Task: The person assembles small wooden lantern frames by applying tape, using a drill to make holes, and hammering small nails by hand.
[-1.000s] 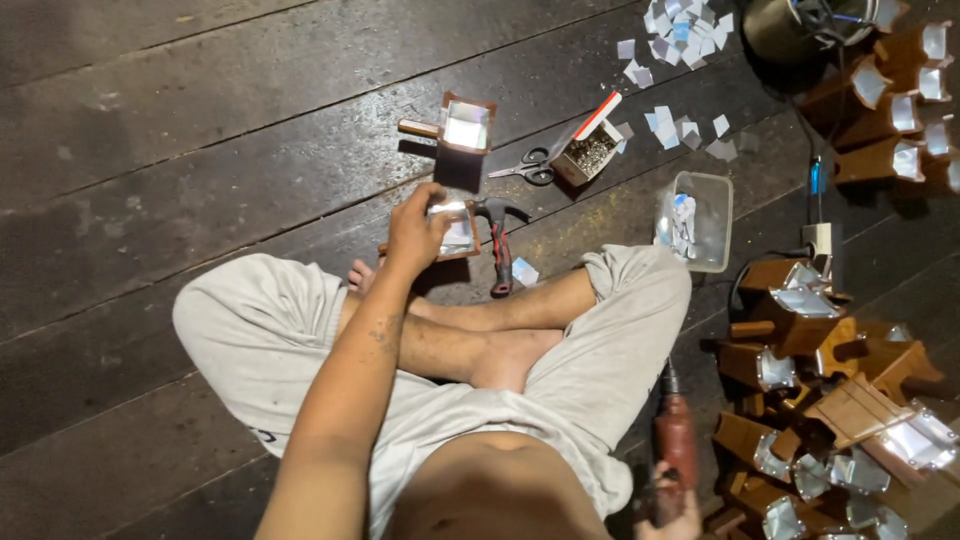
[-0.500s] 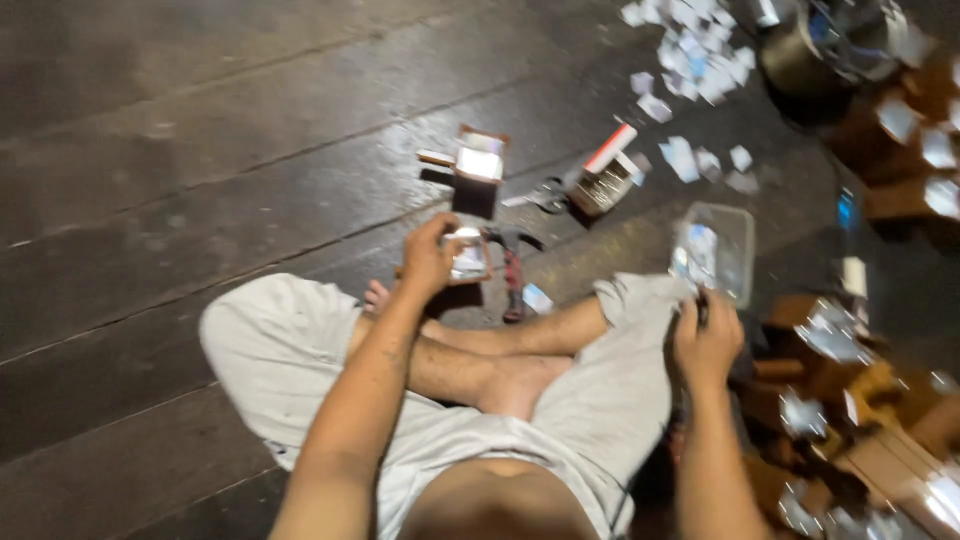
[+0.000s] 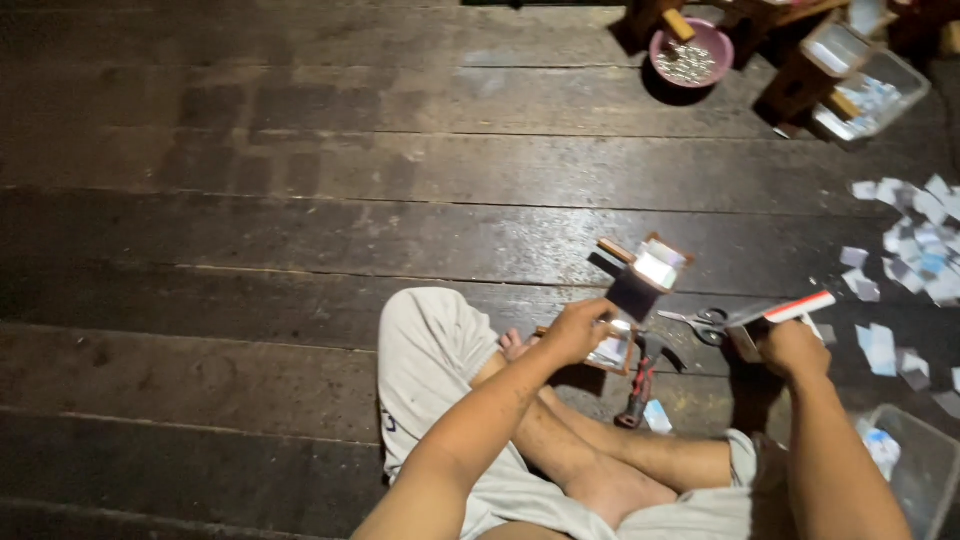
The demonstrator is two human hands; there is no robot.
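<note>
The person sat cross-legged on a dark plank floor (image 3: pixel 250 230). The left hand (image 3: pixel 574 332) had its fingers curled around a small wooden frame piece (image 3: pixel 612 350) held just above the shins. Just beyond that piece stood a small wooden box with a bright panel (image 3: pixel 650 272). To the right of the box, the right hand (image 3: pixel 793 348) rested closed on a red-and-white carton (image 3: pixel 782 314), with scissors (image 3: pixel 700 322) lying between box and carton. A hammer (image 3: pixel 640 378) lay just below the held piece.
</note>
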